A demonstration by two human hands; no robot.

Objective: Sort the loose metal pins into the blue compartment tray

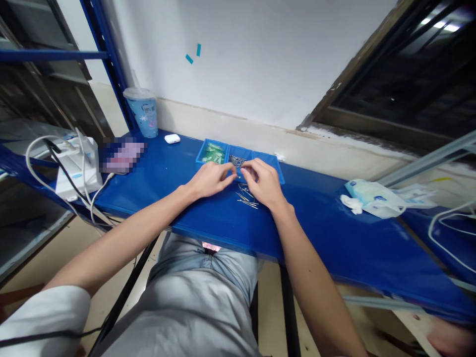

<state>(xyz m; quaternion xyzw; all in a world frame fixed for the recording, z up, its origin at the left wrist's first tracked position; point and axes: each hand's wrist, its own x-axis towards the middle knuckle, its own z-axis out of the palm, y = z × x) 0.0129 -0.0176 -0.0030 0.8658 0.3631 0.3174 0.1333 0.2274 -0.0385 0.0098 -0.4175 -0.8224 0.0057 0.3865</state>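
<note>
My left hand point(213, 179) and my right hand point(263, 181) meet fingertip to fingertip in front of a row of small blue bins point(269, 159). The fingers of each are drawn into a pinch; what they hold, if anything, is too small to make out. Green translucent pieces point(213, 152) fill the left bin. In the middle bin lie thin metal pins point(237, 161), partly covered by my fingers. The right bin is mostly hidden by my right hand. Below my fingertips, several loose metal pins point(247, 202) are scattered on the blue table point(223, 215).
A lidded blue cup point(146, 114) and a white earbud case point(172, 139) stand at the back left. Nearby are a phone-like item point(124, 156), blurred out, and a white power strip point(80, 166) with cables. A tissue pack point(374, 197) lies on the right.
</note>
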